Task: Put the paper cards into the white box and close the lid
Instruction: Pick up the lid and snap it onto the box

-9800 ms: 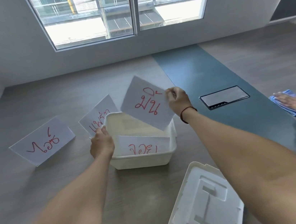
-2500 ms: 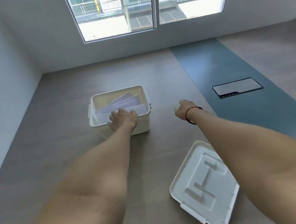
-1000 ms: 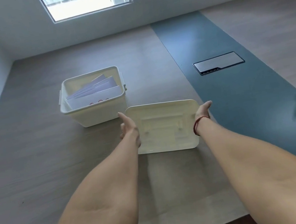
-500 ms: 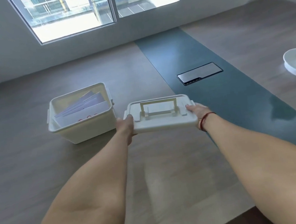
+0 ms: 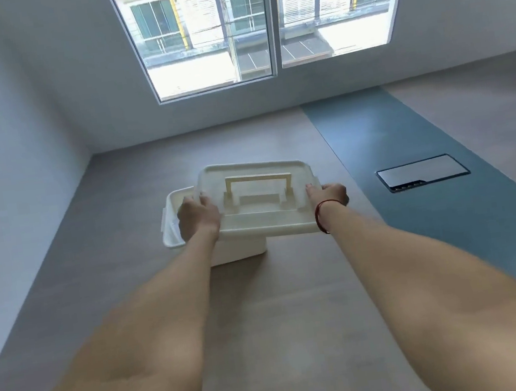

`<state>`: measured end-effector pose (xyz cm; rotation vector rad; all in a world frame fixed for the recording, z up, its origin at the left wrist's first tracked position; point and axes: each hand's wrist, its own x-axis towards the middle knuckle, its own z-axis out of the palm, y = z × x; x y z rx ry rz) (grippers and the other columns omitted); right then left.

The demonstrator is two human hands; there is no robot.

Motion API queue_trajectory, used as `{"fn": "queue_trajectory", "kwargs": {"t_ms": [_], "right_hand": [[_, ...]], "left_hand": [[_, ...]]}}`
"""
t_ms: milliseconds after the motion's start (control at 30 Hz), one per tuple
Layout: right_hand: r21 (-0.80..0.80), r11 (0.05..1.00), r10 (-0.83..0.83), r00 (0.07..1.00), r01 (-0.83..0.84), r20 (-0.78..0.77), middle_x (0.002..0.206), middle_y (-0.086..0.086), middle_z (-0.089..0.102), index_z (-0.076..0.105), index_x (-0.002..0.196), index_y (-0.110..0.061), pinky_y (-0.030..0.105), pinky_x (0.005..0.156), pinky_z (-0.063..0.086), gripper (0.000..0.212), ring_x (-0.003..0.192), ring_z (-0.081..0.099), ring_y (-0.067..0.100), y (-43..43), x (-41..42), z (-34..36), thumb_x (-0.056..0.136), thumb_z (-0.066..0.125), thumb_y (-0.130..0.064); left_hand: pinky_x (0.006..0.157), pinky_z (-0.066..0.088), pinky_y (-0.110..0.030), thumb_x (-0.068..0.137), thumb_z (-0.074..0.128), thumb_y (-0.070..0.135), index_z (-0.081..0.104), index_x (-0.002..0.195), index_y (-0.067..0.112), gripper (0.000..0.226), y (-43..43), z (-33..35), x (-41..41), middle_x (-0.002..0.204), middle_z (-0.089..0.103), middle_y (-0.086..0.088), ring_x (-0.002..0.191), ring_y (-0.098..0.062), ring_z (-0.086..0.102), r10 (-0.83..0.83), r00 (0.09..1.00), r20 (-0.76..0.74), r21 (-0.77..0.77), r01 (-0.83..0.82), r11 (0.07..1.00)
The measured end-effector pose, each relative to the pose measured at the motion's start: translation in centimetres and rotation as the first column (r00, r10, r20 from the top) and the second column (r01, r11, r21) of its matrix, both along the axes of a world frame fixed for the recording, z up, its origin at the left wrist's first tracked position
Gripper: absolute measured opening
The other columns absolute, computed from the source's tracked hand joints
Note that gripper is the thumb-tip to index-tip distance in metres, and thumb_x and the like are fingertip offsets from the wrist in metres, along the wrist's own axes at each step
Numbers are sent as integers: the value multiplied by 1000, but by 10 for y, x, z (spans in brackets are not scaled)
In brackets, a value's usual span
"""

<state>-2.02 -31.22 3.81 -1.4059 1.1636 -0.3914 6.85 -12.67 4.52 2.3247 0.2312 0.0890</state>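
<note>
Left hand (image 5: 198, 217): fingers grasping lid's left end
Right hand (image 5: 329, 195): grasping right end
Lid (image 5: 262, 209): above box (image 5: 172, 226), offset right, not seated

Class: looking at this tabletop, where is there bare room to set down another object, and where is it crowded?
Free: the wood surface between the forearms, nearer than the white box; the strip between box and left wall; the blue band beyond the black floor panel. Crowded: the box itself, where the left hand and right hand hold the lid.
</note>
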Motion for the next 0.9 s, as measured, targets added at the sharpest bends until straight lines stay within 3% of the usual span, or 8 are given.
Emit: {"fn": "queue_trajectory", "kwargs": {"t_ms": [200,333,467,667,900], "right_hand": [[-43,987,152,985,-156,-86,130,18,59,59,121,1,33,96,46,38,118,58,34,45,73,3,89,62,-20],[-46,982,178,976,-186,-127,129,17,60,58,121,-1,33,94,47,36,116,60,33,63,111,-2,90,60,-20],[-59,981,167,955,-187,-244,127,16,60,57,120,-3,36,93,49,36,115,60,34,65,127,-15,88,58,-19],[-188,924,223,870,-332,-440,121,14,63,60,115,-4,35,86,49,36,110,61,34,64,124,-37,90,54,-30],[-136,881,364,831,-454,-420,133,16,54,49,131,-7,39,96,44,57,120,54,35,55,126,-51,94,37,-49]], "left_hand": [[93,48,-37,94,48,28,61,120,-1,41,53,7,61,126,62,-21,115,-37,60,141,984,-106,-97,-151,984],[90,50,-36,91,51,31,67,112,0,40,69,-4,93,118,67,-20,109,-36,63,121,983,-135,-114,-137,984],[82,53,-36,91,49,31,69,104,-1,39,72,-25,111,108,70,-19,99,-35,66,38,978,-203,-39,-47,998],[92,48,-40,95,42,33,55,124,-1,47,72,-58,110,128,59,-20,114,-38,58,18,939,-343,69,6,998],[95,42,-40,94,28,53,49,132,4,65,70,-71,120,133,54,-19,120,-37,54,28,933,-359,173,37,984]]}}
